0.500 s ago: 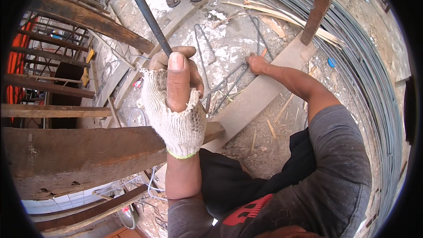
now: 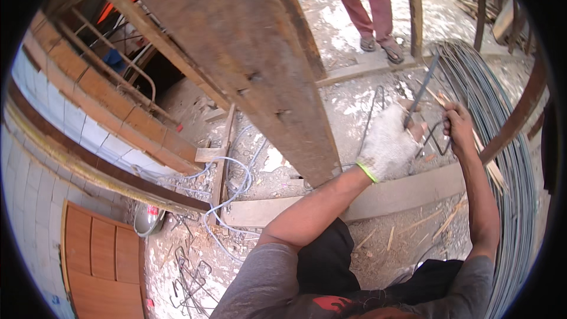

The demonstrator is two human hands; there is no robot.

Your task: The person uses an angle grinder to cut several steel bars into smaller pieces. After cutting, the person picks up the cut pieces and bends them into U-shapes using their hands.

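My left hand (image 2: 390,139), in a white knitted glove with bare fingertips, is closed round a dark metal bar (image 2: 424,85). The bar slants up and away to the right. Close on its right, my bare right hand (image 2: 458,127) grips a bent steel rod (image 2: 436,143) with angled corners. Part of the rod is hidden behind my gloved fingers. Both hands are above the far side of a wooden plank (image 2: 407,192). Another thin bent rod (image 2: 369,119) lies on the ground left of the glove.
A thick timber beam (image 2: 254,71) rises close on the left. Long steel rods (image 2: 511,171) curve along the right side. A person in maroon trousers (image 2: 373,6) stands beyond. A pale hose (image 2: 239,186) and a heap of bent rods (image 2: 192,283) lie at lower left.
The view has swung left. My gloved hand and the bar have come nearer my right hand, and the bar now tilts right. My right hand has lifted with the bent rod.
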